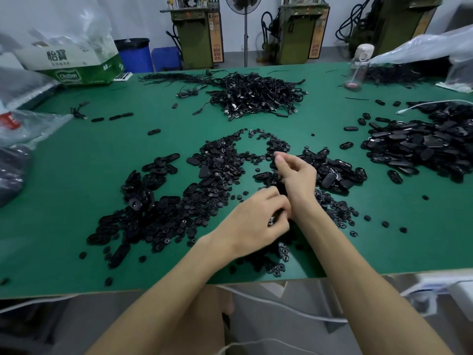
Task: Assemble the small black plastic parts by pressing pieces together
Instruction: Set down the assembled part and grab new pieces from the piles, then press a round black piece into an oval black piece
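Small black plastic parts (163, 216), oval shells mixed with round discs, lie in a loose heap across the middle of the green desk (64, 190), reaching almost to its near edge. At the left edge sit clear plastic bags (28, 124), and at the far left corner stands a green-and-white cardboard box (76, 65) marked Cestbon. Toward the far edge, in the middle, lies a tangled heap of black cables (256, 96). Over the near part of the parts heap, the left grip (256, 221), a bare hand, has its fingers curled round a small piece (271, 222) that is too blurred to name more closely. Just beside and beyond it, the right grip (297, 175) is over the heap with its thumb and fingertips (280, 158) drawn together. Whether a part sits between them I cannot tell. Near the far right corner stands a clear water bottle (358, 67) with a pale lid. Along the right edge lies a second pile of oval shells (422, 147).
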A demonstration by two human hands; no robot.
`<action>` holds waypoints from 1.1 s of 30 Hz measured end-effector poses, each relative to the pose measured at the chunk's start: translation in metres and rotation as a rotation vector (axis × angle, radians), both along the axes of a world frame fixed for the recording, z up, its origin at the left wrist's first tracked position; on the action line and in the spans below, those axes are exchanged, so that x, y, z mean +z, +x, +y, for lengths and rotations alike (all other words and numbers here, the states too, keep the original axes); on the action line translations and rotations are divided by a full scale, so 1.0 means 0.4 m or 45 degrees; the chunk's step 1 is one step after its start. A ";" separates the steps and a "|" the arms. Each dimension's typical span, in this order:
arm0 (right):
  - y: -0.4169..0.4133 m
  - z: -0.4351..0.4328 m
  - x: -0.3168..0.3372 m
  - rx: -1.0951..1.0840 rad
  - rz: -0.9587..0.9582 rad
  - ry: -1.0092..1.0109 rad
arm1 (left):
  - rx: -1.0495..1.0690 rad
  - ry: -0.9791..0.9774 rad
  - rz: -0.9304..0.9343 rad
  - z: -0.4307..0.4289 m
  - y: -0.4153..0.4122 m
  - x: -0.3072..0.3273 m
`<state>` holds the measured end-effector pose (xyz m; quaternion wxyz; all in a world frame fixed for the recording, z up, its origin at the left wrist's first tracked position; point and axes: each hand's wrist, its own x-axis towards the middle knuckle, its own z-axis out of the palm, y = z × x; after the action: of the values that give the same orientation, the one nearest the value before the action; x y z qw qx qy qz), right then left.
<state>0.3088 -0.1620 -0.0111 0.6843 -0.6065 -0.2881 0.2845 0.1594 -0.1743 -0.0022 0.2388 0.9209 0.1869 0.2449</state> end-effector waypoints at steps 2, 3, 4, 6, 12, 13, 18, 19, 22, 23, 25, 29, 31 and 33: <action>0.012 -0.001 -0.001 0.017 0.210 0.075 | -0.032 0.078 -0.025 -0.015 -0.007 0.000; 0.017 -0.003 -0.004 0.023 0.333 0.113 | -0.059 0.108 -0.017 -0.021 -0.010 0.000; 0.020 -0.004 -0.006 0.038 0.458 0.150 | -0.088 0.151 0.002 -0.027 -0.011 -0.001; 0.026 -0.006 -0.005 0.090 0.689 0.235 | -0.115 0.265 0.054 -0.036 -0.009 -0.007; 0.046 -0.016 -0.003 0.181 1.004 0.357 | 0.104 0.273 0.181 -0.004 -0.009 -0.022; 0.046 -0.019 -0.004 0.205 1.027 0.370 | 0.164 0.243 0.187 0.005 -0.011 -0.022; 0.048 -0.027 -0.011 0.229 1.117 0.435 | 0.238 0.221 0.053 0.010 -0.022 -0.005; 0.047 -0.027 -0.012 0.216 1.121 0.438 | 0.182 0.249 0.013 0.000 -0.023 0.000; 0.042 -0.028 -0.014 0.210 1.131 0.448 | -0.009 0.305 -0.009 -0.031 -0.008 -0.001; 0.040 -0.028 -0.014 0.218 1.130 0.448 | -0.032 0.299 0.011 -0.034 -0.001 -0.006; 0.037 -0.031 -0.013 0.250 1.111 0.444 | 0.014 0.282 0.086 -0.028 0.007 -0.020; 0.046 -0.050 -0.014 0.377 1.005 0.440 | 0.218 0.158 0.063 0.012 0.005 -0.046; 0.044 -0.057 -0.015 0.437 0.907 0.407 | 0.355 -0.014 -0.091 0.032 0.002 -0.045; 0.035 -0.059 -0.015 0.465 0.817 0.374 | 0.492 -0.203 -0.217 0.057 0.005 -0.041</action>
<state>0.3230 -0.1854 -0.0171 0.7571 -0.3212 -0.2005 0.5323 0.1615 -0.1514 -0.0186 0.2745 0.8222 0.3578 0.3473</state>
